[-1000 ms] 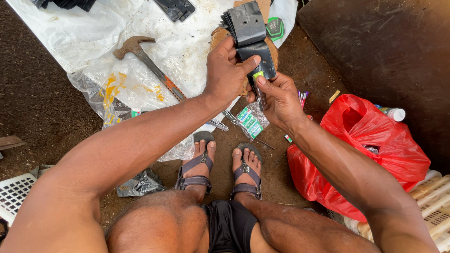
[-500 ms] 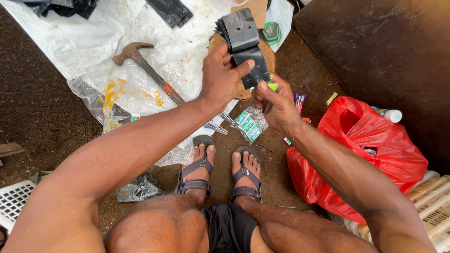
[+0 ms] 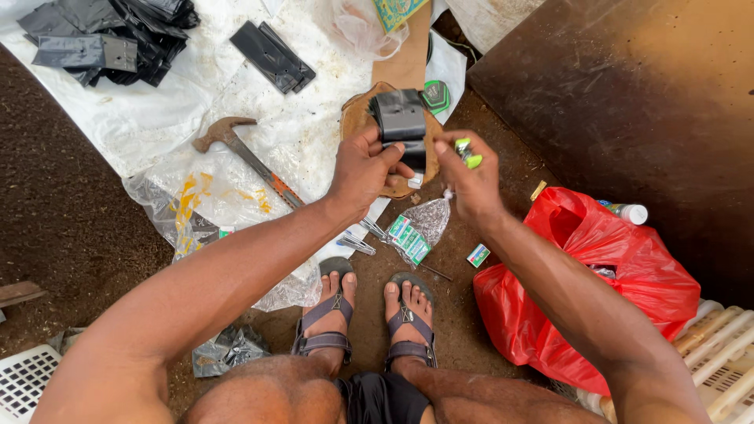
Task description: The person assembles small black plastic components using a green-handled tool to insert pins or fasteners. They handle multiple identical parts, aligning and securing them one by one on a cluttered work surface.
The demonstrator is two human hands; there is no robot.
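My left hand (image 3: 367, 167) grips a folded black plastic piece (image 3: 401, 119) and holds it over a round brown wooden block (image 3: 355, 118) on the ground. My right hand (image 3: 467, 179) is just right of it, fingers closed on a small green tube (image 3: 466, 151) that has drawn slightly away from the black piece. A small clear bag with green packets (image 3: 415, 232) lies below both hands, near my sandalled feet (image 3: 369, 310).
A hammer (image 3: 243, 153) lies on the white plastic sheet (image 3: 157, 118) to the left. Black plastic pieces (image 3: 110, 35) are piled at the top left, with more black strips (image 3: 275, 55) nearby. A red bag (image 3: 597, 275) sits right, a dark board (image 3: 628, 102) behind it, white crates (image 3: 722, 353) in the corners.
My right hand has pulled the green tube away from the black piece to the right. The view has shifted, so more of the sheet and the black pile shows.
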